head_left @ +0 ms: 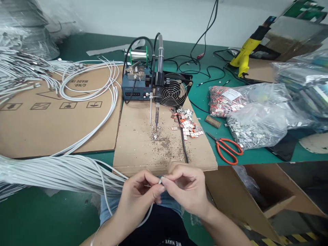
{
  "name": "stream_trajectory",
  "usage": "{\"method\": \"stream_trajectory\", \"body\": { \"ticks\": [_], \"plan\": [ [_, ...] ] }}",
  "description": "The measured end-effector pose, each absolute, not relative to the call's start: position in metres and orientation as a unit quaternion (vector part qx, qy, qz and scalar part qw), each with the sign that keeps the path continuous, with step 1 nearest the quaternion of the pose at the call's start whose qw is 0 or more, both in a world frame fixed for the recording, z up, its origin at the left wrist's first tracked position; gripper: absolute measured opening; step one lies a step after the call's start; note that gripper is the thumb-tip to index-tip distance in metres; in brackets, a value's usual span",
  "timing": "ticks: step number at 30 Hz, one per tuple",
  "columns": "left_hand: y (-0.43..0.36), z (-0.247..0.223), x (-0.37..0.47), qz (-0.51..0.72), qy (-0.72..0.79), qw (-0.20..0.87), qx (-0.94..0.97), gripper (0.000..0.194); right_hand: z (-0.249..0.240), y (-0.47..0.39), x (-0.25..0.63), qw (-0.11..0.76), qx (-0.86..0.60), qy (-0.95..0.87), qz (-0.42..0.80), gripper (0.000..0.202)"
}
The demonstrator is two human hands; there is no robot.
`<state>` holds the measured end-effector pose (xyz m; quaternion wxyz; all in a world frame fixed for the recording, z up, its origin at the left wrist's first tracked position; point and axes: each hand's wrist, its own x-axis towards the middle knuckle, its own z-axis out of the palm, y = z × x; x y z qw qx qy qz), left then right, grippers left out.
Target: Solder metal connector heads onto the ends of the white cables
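Close to my body, at the front edge of the cardboard-covered bench, both my hands meet over the end of a white cable (148, 214). My left hand (139, 193) pinches the cable between thumb and fingers. Thumb and forefinger of my right hand (188, 186) are closed on the cable's tip, which they mostly hide. A thick bundle of white cables (64, 174) lies to the left of my hands. Beyond them, a soldering iron (159, 71) points down in its stand over solder-specked cardboard (138, 143).
Small orange and white connector boards (189, 126) lie in a pile beside a fan (174, 93). Orange-handled scissors (228, 150) and bags of metal parts (256, 126) are at right. A solder spool (138, 55) and a yellow heat gun (244, 56) stand farther back.
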<state>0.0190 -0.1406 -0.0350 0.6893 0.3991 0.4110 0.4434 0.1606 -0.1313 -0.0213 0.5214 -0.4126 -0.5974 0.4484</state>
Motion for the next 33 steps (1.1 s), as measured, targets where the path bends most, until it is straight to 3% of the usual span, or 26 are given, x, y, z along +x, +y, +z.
{"method": "stream_trajectory", "body": {
  "ticks": [3, 8, 11, 14, 22, 24, 29, 33],
  "plan": [
    [-0.143, -0.030, 0.026, 0.446, 0.395, 0.736, 0.322, 0.034, -0.031, -0.136, 0.146, 0.601, -0.387, -0.500, 0.489, 0.017],
    [-0.144, -0.008, 0.027, 0.456, 0.482, 0.678, 0.317, 0.018, -0.022, -0.126, 0.158, 0.703, -0.362, -0.377, 0.482, 0.027],
    [-0.143, -0.006, 0.024, 0.447, 0.488, 0.675, 0.326, 0.019, -0.016, -0.121, 0.176, 0.571, -0.425, -0.516, 0.477, 0.006],
    [-0.141, -0.016, 0.021, 0.422, 0.440, 0.713, 0.347, 0.024, -0.011, -0.119, 0.184, 0.417, -0.430, -0.639, 0.483, 0.011],
    [-0.139, -0.025, 0.011, 0.331, 0.404, 0.703, 0.483, 0.037, 0.009, -0.109, 0.192, 0.275, -0.415, -0.716, 0.490, 0.011],
    [-0.139, -0.026, 0.012, 0.348, 0.400, 0.702, 0.476, 0.036, 0.006, -0.110, 0.188, 0.302, -0.406, -0.697, 0.508, 0.014],
    [-0.138, -0.034, 0.021, 0.413, 0.372, 0.753, 0.353, 0.036, -0.020, -0.122, 0.159, 0.537, -0.375, -0.535, 0.533, 0.023],
    [-0.136, -0.026, 0.022, 0.411, 0.339, 0.776, 0.338, 0.033, -0.032, -0.126, 0.146, 0.580, -0.359, -0.454, 0.573, 0.025]
  ]
}}
